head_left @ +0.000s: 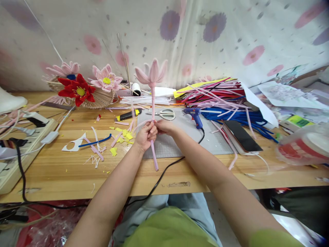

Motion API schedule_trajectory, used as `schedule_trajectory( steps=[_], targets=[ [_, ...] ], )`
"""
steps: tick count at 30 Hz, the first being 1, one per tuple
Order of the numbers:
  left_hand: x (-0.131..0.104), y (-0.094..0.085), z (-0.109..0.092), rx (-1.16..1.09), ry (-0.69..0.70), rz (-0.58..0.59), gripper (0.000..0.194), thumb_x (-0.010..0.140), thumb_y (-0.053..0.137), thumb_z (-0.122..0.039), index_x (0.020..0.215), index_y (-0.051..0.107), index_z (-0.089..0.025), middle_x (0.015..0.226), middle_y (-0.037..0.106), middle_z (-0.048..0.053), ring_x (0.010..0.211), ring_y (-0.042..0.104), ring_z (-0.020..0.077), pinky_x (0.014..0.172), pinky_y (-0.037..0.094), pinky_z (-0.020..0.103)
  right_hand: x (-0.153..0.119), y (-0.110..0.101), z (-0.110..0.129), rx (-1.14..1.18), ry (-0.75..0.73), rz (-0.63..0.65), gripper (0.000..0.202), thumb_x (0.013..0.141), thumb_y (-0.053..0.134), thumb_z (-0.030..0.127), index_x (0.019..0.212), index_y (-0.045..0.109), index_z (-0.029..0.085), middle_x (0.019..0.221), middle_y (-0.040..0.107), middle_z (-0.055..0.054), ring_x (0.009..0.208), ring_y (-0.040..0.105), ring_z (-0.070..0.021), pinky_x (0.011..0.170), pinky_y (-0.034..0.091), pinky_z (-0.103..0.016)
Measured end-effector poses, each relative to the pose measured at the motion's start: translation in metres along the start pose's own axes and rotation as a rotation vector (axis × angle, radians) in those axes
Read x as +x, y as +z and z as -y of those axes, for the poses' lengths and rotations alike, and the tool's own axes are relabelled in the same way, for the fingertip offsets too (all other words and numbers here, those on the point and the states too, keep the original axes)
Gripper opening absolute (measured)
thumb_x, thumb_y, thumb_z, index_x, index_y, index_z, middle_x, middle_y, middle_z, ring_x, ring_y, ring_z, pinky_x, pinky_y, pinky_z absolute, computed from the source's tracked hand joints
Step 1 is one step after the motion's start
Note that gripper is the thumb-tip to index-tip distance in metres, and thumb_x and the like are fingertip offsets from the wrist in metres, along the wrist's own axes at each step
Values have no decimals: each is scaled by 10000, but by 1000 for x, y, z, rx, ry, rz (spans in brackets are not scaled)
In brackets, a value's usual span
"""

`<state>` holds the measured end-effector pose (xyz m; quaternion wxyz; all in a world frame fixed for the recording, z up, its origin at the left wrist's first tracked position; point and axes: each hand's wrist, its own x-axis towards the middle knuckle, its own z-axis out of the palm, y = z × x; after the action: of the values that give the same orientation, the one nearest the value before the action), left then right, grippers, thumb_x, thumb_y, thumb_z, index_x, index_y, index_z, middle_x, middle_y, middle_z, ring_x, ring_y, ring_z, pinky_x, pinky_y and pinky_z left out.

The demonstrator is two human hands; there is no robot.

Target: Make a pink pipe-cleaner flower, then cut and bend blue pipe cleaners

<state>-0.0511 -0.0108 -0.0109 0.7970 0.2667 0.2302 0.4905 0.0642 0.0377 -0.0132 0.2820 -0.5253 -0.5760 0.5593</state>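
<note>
we have the pink flower (153,73) over the cutting mat (169,149), by its left end: stem (153,103) almost upright, bloom high, lower end past the mat's near edge in view. our left hand (147,136) is nearer, curled round the stem. our right hand (164,127) comes in from the mat's right (fingertips hidden, can't tell what they grip).

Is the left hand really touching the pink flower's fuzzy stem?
Touching. The head view shows the left hand closed around the pink stem, below the flower.
</note>
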Motion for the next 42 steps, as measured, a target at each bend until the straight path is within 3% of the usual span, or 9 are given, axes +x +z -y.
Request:
schedule_trajectory(
  steps=[4, 9, 15, 19, 26, 30, 35, 38, 42],
  targets=[
    [6, -1, 7, 169, 77, -152, 81, 780, 556, -222, 760, 504, -163, 466, 378, -82, 316, 188, -4, 331, 70, 119, -20, -22, 24, -398, -124, -97, 350, 766, 549, 371, 492, 522, 154, 470, 521, -2, 435, 432, -78, 471, 337, -223],
    [13, 0, 17, 280, 173, -329, 121, 737, 554, -205, 704, 443, -172, 446, 366, -93, 309, 211, 1, 353, 81, 143, -40, -3, 46, -848, -393, -174, 209, 721, 586, 377, 767, 626, 177, 817, 636, -32, 733, 563, -146, 631, 382, -240],
    [16, -4, 19, 352, 290, -398, 120, 745, 531, -202, 665, 447, -172, 407, 296, -102, 319, 206, 4, 371, 118, 145, -27, 24, 46, -1024, -415, -280, 355, 743, 582, 405, 1026, 587, 191, 1011, 618, -77, 892, 574, -216, 703, 407, -293],
    [19, -8, 22, 395, 310, -444, 198, 741, 550, -175, 597, 413, -169, 381, 292, -95, 320, 225, 12, 358, 124, 153, -19, 28, 49, -1065, -429, -217, 241, 802, 527, 381, 852, 659, 185, 918, 631, -70, 838, 579, -204, 654, 379, -277],
    [19, -15, 6, 11, 139, -447, 193, 799, 491, -113, 610, 460, -127, 445, 369, -69, 312, 225, -12, 298, 123, 112, -28, 11, 44, -508, -637, -165, 248, 818, 514, 325, 757, 684, 156, 752, 590, -27, 714, 522, -112, 648, 358, -222],
    [15, -16, -6, -301, 20, -333, 230, 881, 367, -112, 693, 500, -105, 467, 372, -65, 309, 242, -18, 277, 134, 74, -31, -5, 16, 40, -461, -204, 264, 734, 577, 386, 740, 676, 142, 664, 570, -11, 544, 437, -79, 475, 320, -204],
    [7, -12, -8, -497, 48, -173, 263, 906, 308, -100, 712, 484, -122, 456, 349, -69, 327, 268, -6, 279, 146, 72, -29, -4, -14, 595, -112, -232, 174, 697, 599, 287, 787, 647, 146, 628, 564, 19, 431, 318, -24, 369, 221, -157],
    [2, -9, -5, -510, 106, -92, 227, 903, 353, -127, 730, 499, -136, 463, 372, -66, 341, 279, -4, 290, 166, 70, -20, 6, -17, 752, 68, -204, 83, 731, 557, 201, 758, 602, 136, 553, 527, 32, 378, 289, -14, 330, 182, -145],
    [-5, -5, -2, -485, 133, -58, 212, 898, 385, -151, 747, 534, -151, 439, 389, -67, 338, 275, 6, 290, 184, 74, -1, 21, -10, 783, 111, -8, 56, 761, 502, 135, 712, 529, 133, 449, 424, 64, 330, 236, -15, 296, 142, -133]
  ],
)
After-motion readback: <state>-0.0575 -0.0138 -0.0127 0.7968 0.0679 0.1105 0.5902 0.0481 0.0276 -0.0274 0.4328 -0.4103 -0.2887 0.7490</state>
